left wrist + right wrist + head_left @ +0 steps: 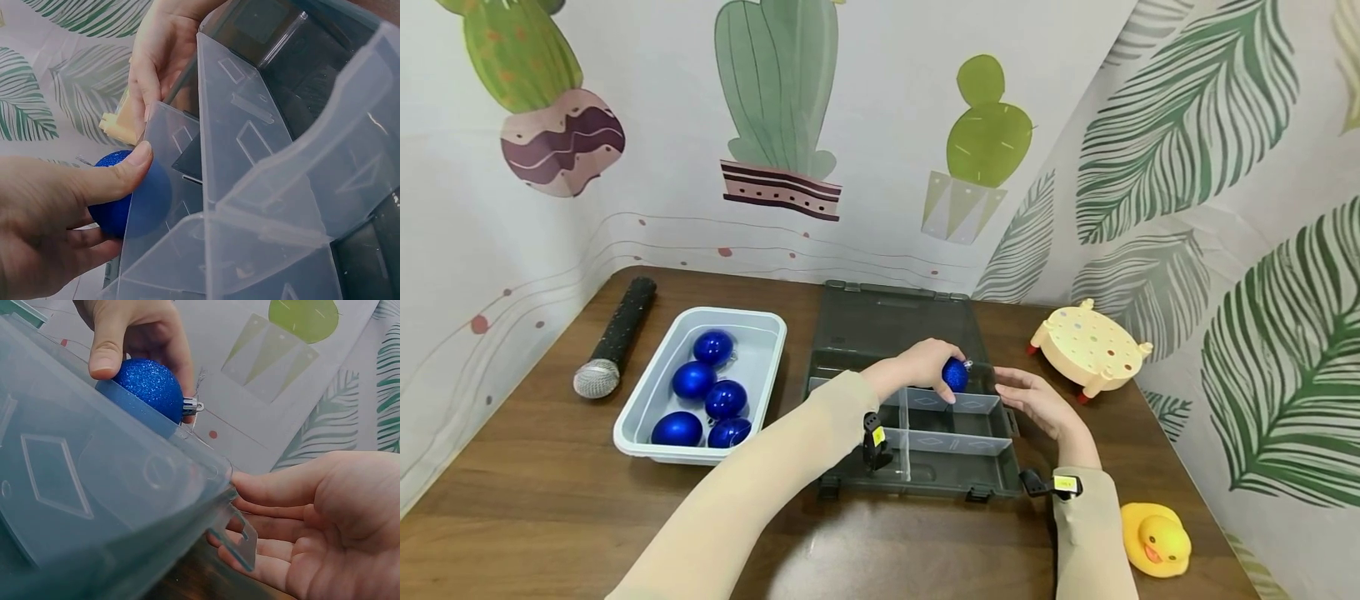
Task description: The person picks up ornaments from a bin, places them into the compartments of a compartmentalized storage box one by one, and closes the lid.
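Note:
My left hand [927, 367] grips a glittery blue Christmas bauble [955, 375] between thumb and fingers. The bauble is partly down in the back right compartment of a dark translucent divided box [955, 473], behind a clear divider [977, 403]. In the right wrist view, its silver cap [192, 406] points toward my right hand [325, 519]. The fingers of that hand are fairly straight and touch the box's right side near its back corner, by a side latch [240, 540]. The box's lid [898, 321] lies folded back toward the wall.
On the left stands a white tray [625, 433] with several blue baubles [694, 380], beside a black microphone [617, 337]. Right of the box are a cream upturned stool-like toy [1090, 343] and a yellow rubber duck [1156, 540]. A patterned cloth [880, 225] hangs behind the table.

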{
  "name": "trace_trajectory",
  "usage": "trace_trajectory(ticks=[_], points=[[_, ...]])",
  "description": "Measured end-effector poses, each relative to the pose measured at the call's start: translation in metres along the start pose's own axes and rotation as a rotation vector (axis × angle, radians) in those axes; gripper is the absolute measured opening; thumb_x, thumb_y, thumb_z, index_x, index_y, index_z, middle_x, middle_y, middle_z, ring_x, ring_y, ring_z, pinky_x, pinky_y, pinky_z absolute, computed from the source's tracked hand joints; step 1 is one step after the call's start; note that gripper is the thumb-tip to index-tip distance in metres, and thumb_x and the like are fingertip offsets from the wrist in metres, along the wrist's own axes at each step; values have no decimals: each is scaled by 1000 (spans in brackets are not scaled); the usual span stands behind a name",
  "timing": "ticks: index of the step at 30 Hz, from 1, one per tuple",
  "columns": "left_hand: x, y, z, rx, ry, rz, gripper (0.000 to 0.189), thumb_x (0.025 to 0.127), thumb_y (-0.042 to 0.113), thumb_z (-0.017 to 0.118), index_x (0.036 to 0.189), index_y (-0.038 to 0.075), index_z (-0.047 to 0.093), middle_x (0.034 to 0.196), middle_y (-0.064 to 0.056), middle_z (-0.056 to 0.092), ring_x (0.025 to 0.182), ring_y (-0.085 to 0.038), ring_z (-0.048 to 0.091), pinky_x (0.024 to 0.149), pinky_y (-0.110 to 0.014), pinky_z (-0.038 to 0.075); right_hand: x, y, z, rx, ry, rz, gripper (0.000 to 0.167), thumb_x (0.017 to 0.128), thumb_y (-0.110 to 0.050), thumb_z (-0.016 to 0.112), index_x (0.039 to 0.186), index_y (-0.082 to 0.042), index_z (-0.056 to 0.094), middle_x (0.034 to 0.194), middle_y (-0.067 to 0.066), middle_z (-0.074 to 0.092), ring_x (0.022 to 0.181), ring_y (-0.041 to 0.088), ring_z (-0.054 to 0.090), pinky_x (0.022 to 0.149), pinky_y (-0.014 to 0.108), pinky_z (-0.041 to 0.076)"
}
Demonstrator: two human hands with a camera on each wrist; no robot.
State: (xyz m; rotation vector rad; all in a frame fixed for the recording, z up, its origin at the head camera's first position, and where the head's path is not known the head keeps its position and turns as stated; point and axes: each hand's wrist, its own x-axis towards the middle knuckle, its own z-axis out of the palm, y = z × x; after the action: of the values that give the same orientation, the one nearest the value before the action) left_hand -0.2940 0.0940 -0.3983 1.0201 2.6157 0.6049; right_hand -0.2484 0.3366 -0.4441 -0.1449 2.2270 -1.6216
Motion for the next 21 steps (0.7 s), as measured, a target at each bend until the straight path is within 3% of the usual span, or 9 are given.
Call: trace_trajectory(ticks=[5,10,14,21], points=[[0,3,0,4,-12,2,80,75,34,84,142,7,49,142,-7,55,132,-21,51,109,-31,42,-1,2,-2,5,-2,-5,60,101,-15,51,148,11,26,154,32,26,127,19,51,95,15,46],[-5,6,-8,3,-13,28,69,80,34,81,139,9,53,140,-7,57,132,-21,51,110,-32,41,-1,3,-3,15,-18,-11,61,101,-15,51,149,12,25,154,33,25,110,-3,55,96,16,46],[-15,4,-23,-56,-18,78,53,87,27,75,132,6,58,131,-10,64,121,-22,60,103,-34,47,0,2,-2,14,-15,-3,61,101,-16,51,149,11,24,154,33,25,107,-6,55,96,15,46],[-43,-15,-60,-113,-24,171,40,92,20,69,129,7,60,122,-11,67,107,-20,67,93,-29,52,0,1,-1,14,-6,-4,61,100,-15,51,148,12,25,154,33,25,106,-7,54,95,15,46]])
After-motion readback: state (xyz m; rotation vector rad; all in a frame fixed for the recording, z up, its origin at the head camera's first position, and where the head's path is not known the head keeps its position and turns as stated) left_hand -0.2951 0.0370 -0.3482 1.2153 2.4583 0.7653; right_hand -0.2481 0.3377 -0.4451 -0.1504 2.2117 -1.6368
